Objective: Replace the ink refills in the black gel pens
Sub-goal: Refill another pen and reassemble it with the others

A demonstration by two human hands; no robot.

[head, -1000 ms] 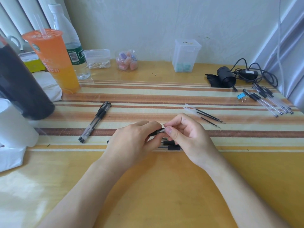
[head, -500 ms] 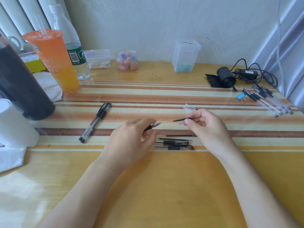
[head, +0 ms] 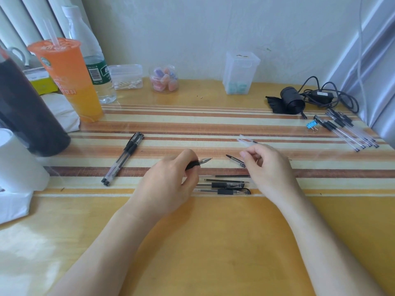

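**Cap off, hands apart**

The fingers (head: 188,156) of the left hand (head: 168,182) grip the black gel pen (head: 202,162), its bare tip pointing right. A second ago both hands met on it. Now the cap (head: 234,160) sits against the right hand (head: 269,167); whether pinched, I cannot tell. Both hover above the worktop (head: 213,242).

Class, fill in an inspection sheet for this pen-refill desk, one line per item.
Surface: striped mat on yellow desk.
Job's things: uncapped pen, cap; pens and refills between the hands; two pens left; pen bunch far right.
Clutter: orange cup, bottle, jar, blue clip.
Grips: left hand holds pen; right hand pinches cap.
Cables: black cable coiled back right.
Surroundings: white wall.
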